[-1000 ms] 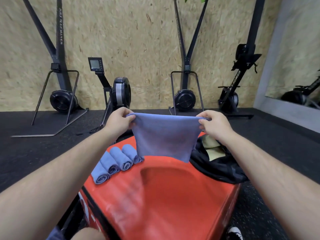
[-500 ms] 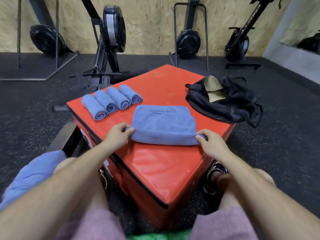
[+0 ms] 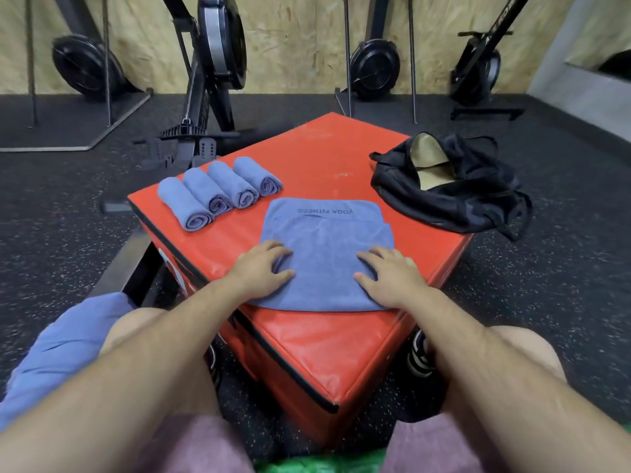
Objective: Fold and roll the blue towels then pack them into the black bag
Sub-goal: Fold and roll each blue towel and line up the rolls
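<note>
Both hands moved off the towel's near corners, which they had pinched half a second before, and onto its top. Your left hand (image 3: 263, 271) and right hand (image 3: 389, 278) lay palm-down on the blue towel (image 3: 324, 240), fingers spread and fairly straight, pressing, gripping nothing. Towel was folded flat on the red box (image 3: 324, 336), lettered band at its far edge, slight creases by the left fingers. Its near-left corner sat close to the box's left edge. Four rolled towels (image 3: 218, 192) lay side by side just beyond, far-left. Black bag (image 3: 454, 196) gaped at the right edge, apart from the towel. Bare red surface remained beyond the towel and toward the near corner.
</note>
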The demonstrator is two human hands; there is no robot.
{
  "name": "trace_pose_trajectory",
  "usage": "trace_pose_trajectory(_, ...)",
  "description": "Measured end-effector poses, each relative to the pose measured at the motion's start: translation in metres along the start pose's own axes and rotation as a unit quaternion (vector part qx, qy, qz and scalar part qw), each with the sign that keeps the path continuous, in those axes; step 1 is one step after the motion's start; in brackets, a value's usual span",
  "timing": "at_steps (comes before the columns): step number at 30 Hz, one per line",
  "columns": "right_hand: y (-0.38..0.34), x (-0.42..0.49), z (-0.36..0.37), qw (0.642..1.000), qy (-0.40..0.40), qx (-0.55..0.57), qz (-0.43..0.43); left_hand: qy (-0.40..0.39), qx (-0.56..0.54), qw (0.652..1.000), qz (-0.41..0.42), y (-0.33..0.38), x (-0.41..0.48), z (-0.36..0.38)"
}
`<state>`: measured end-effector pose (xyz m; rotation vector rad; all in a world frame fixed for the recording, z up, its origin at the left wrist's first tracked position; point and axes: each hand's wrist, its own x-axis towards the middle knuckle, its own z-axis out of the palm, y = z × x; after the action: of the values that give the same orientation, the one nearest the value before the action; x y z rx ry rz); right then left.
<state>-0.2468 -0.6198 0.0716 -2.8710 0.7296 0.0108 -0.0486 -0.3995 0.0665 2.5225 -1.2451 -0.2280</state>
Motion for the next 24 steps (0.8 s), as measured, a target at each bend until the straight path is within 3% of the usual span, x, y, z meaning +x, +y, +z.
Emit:
trace_pose_trajectory(5, -0.001, -0.017, -0.003, 0.999, 0.009, -0.038, -0.013, 0.018, 0.094, 0.995, 0.010, 0.007, -0.007, -0.005)
trace_pose_trajectory(14, 0.007, 0.016, -0.020, 0.998, 0.031, -0.038, -0.042, 0.082, 0.011, 0.996, 0.026, -0.001, 0.022, -0.001)
trace_pose_trajectory(24, 0.039, 0.080, -0.016, 1.000, -0.022, 0.010, 0.004, 0.022, 0.051, 0.998, 0.012, -0.019, 0.084, -0.011)
